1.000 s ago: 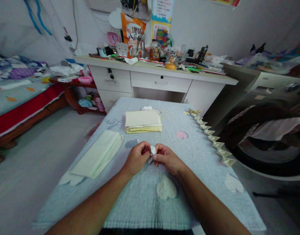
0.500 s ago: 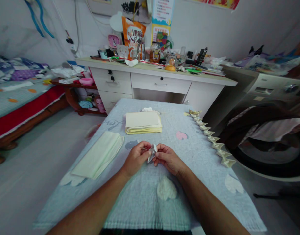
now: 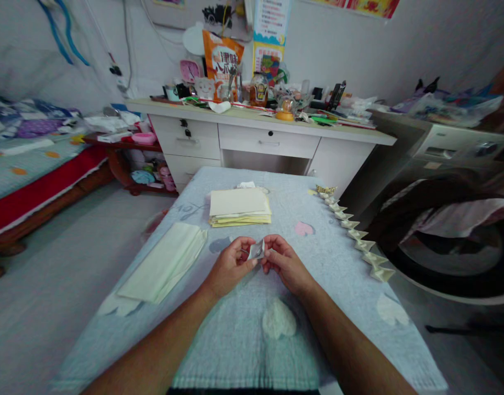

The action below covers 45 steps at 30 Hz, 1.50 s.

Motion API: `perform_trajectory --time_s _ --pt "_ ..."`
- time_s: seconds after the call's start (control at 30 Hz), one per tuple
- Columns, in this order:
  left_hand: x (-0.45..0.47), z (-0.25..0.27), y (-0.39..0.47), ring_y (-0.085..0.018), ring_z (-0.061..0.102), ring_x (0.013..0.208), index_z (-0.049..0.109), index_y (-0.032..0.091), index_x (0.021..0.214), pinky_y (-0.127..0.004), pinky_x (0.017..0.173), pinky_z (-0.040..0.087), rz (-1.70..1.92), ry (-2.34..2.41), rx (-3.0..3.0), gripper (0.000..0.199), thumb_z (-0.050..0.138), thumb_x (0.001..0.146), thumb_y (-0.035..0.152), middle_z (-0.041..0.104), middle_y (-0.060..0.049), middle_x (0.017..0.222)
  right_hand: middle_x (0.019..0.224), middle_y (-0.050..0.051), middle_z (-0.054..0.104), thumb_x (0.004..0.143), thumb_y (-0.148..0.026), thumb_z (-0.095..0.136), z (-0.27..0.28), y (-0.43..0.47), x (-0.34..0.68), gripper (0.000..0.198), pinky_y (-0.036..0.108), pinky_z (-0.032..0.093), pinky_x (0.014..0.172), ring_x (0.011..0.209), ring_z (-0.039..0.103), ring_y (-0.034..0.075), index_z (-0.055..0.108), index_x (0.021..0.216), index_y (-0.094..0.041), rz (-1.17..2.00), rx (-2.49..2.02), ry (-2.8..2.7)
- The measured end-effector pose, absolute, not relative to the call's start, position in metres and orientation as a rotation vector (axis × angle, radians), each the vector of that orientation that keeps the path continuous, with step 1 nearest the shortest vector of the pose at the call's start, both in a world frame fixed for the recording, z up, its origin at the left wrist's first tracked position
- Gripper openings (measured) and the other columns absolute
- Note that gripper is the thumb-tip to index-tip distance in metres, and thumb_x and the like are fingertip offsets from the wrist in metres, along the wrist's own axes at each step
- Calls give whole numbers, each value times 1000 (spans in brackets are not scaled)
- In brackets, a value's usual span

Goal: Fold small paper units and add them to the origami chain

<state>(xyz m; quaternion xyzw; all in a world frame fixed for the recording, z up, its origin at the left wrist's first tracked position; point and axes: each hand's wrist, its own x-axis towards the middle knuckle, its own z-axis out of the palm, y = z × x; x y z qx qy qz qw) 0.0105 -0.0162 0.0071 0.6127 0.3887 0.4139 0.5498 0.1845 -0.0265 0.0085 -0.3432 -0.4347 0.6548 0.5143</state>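
Folded paper point(image 3: 257, 250): between opposed fingertips point(image 3: 249, 265), below frame center.
Left hand point(image 3: 230, 267): pinching left edge.
Right hand point(image 3: 285, 264): pinching right edge.

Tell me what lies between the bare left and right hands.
The head view shows a small, folded, whitish paper piece, held by the left hand and right hand.

"津味" on orange bag point(image 3: 221, 55), wall poster point(image 3: 272, 22) print too small

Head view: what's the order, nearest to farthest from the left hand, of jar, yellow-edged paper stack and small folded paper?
1. Small folded paper: at the left hand's fingertips.
2. Yellow-edged paper stack: ahead.
3. Jar: farther ahead, on the desk.
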Motion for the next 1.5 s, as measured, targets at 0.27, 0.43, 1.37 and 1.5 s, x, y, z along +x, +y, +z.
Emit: perform_trajectory --time_s 0.27,0.43,1.37,1.5 --pt "12 10 -18 -13 56 75 60 18 109 -24 68 44 938 1034 1683 32 59 77 18 62 -2 88 68 -3 59 77 -28 69 11 -24 191 19 20 42 49 51 52 7 62 93 -19 1421 -921 -1235" --pt "11 5 -17 -15 58 81 55 20 119 -26 72 45 947 971 1621 40 58 80 20 62 -4 96 65 -2 60 79 -31 67 9 -22 192 17 22 44 50 50 54 9 62 85 -17 1396 -922 -1192" --pt "14 7 -14 -11 52 60 62 17 93 -22 57 40 938 1092 1544 20 55 83 33 60 2 72 68 -3 58 78 -37 66 7 -25 181 23 20 43 49 53 50 8 52 79 -19 1292 -998 -1253" --pt "14 6 -14 -11 52 61 61 17 93 -22 58 40 947 1080 1524 20 55 84 33 60 1 73 65 -3 57 78 -37 66 7 -25 181 23 20 43 49 53 51 9 52 79 -19 1286 -995 -1252"
